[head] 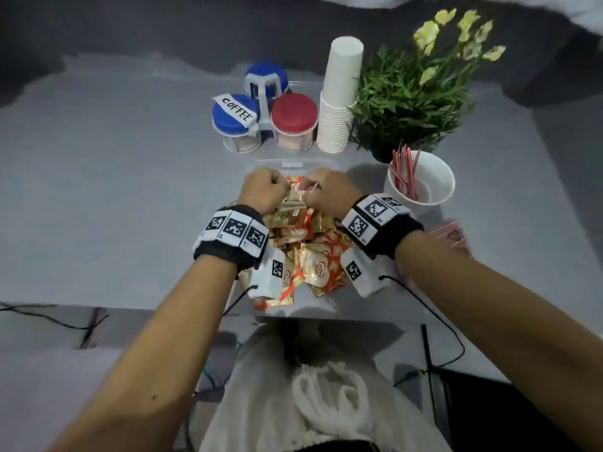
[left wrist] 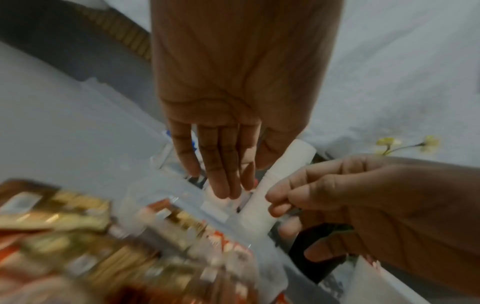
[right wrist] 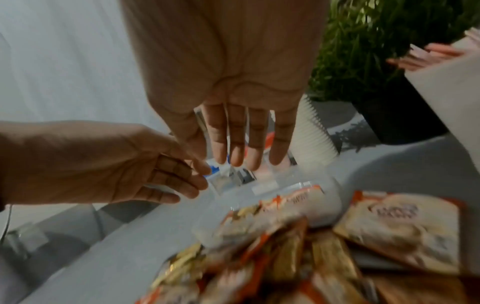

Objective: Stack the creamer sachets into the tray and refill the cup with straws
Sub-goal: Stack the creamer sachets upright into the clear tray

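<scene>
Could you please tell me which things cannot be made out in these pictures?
- Whether the hands hold a sachet: in the head view the left hand and right hand hide their own fingers; both wrist views are blurred.
- The tray: mostly covered by the sachets.
- Sachet print: smeared in both wrist views.
- The packet: hidden behind the right wrist.

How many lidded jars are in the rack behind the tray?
3: a blue-lidded jar tagged COFFEE at left, a red-lidded jar at right, another blue-lidded jar behind them.
</scene>
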{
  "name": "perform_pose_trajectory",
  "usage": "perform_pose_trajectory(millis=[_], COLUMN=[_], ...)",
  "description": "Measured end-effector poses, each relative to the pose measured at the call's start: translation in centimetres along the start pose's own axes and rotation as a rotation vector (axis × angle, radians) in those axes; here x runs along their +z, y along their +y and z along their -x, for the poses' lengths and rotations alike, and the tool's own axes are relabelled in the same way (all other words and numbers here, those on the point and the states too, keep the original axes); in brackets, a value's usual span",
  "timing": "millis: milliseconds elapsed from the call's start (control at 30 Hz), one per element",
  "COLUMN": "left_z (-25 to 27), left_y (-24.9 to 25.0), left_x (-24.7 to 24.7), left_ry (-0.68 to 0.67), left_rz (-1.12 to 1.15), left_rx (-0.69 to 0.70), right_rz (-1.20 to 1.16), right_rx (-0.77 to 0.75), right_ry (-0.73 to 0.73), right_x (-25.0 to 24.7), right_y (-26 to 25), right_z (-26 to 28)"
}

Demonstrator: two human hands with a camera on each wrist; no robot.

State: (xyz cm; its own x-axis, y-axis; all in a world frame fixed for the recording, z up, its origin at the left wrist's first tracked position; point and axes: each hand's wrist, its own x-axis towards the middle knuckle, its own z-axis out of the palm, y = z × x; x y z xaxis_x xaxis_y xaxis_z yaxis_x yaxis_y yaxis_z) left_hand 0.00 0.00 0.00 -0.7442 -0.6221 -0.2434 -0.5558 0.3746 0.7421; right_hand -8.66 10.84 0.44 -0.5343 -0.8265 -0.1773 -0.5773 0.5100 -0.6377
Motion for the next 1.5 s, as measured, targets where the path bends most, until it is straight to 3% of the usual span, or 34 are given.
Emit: perform_pose_trajectory(millis=[67,200,367,500,733,867,1000,1200,1333,1433,1500], left_z=[0.4,1.4,1.8,1.4,1.0,1.2,0.7,-0.3,-0.5,-0.5,-0.3], left_y=[-1.1,-3.1,-4.3,-4.9,-5.2,-4.9,-4.5,-2.7,-2.6,-3.4,-4.2], left_x=[0.3,1.7,2.9,2.9,3.2,3.0,2.3,0.6,-0.3,-0.8,-1.0], left_ry=[-0.039,-0.241,-0.216,-0.250,-0.206,-0.113,0.047,0.081,0.045,0.063,0.058], left_rz=[-0.063,-0.088,-0.053,-0.223,-0.222,0.001,0.238,0.801,0.871,0.828,0.821], left_rx=[-0.036,-0.048,-0.098,-0.043,-0.038,0.005,-0.036,-0.127,-0.127,-0.138,-0.159], right_rz=[0.051,0.192,0.372,0.386,0.427,0.323,-0.068,-0.396,-0.339,-0.071,0.131], right_rx=[0.000,0.009,-0.075,-0.136,-0.265,-0.220,-0.025,0.076,0.075,0.014,-0.021], right_ry=[-0.092,-0.252,-0.245,-0.188,-0.074,-0.016,0.113,0.003,-0.002,-0.053,-0.178], right_x=[1.0,3.0,4.0,4.9,5.4,4.0,2.5,2.4,2.7,2.8,3.2], right_y=[0.3,1.3,2.4,2.2,2.1,1.6,1.5,1.3,1.2,1.5,1.6], right_z=[-0.1,0.0,-0.2,-0.2,0.4,-0.1,-0.8,-1.5,-2.1,-2.5,-2.3])
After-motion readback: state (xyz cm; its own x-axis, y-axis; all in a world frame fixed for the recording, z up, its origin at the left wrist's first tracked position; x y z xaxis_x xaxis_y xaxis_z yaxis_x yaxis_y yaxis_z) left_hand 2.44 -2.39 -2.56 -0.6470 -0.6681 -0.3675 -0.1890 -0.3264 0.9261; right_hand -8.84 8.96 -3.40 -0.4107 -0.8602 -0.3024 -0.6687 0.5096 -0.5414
